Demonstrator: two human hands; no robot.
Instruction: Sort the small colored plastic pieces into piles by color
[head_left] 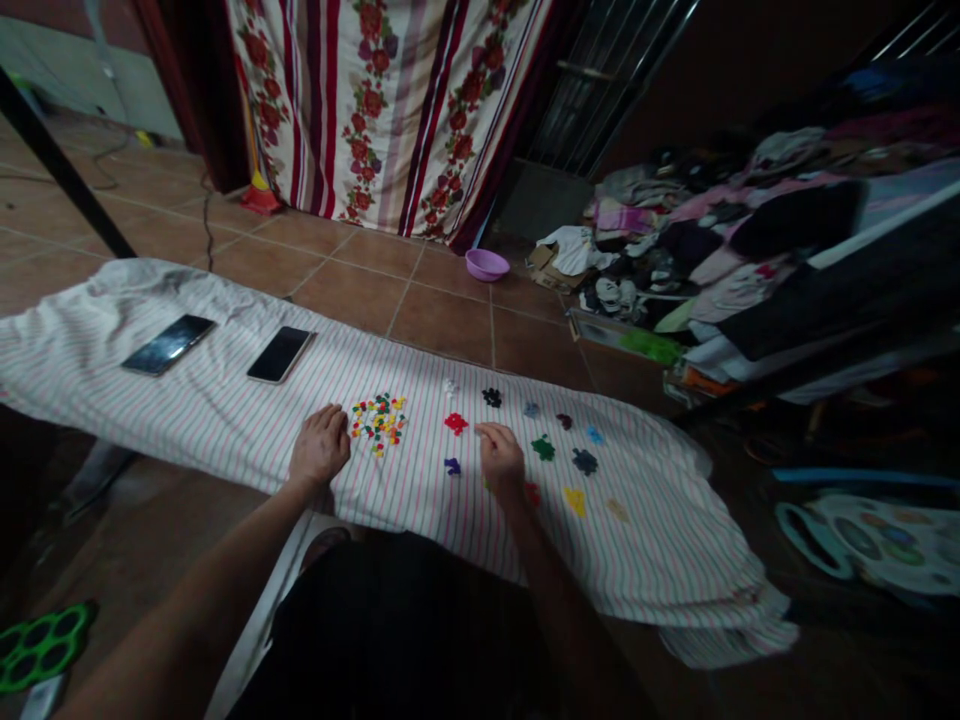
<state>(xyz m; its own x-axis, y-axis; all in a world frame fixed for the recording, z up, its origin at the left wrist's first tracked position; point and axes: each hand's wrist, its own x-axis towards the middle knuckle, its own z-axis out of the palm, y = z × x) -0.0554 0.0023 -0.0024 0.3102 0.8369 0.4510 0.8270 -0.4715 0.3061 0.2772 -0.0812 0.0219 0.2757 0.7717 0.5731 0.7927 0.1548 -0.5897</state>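
Left hand point(321, 444) flat, mixed pieces point(379, 425) at 3 o'clock. Right hand point(501, 455) curled, can't tell if I'm gripping; red pile point(455, 424) at 10 o'clock.

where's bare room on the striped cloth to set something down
The white striped cloth looks bare between the rightmost black rectangular phone and the multicoloured scatter of small pieces, and at its right end, past the beige pile. It's crowded around the right hand, among small single-colour piles.

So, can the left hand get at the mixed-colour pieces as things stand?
Likely yes: the left hand rests on the striped cloth right beside the mixed-colour pieces, with nothing visible in between.
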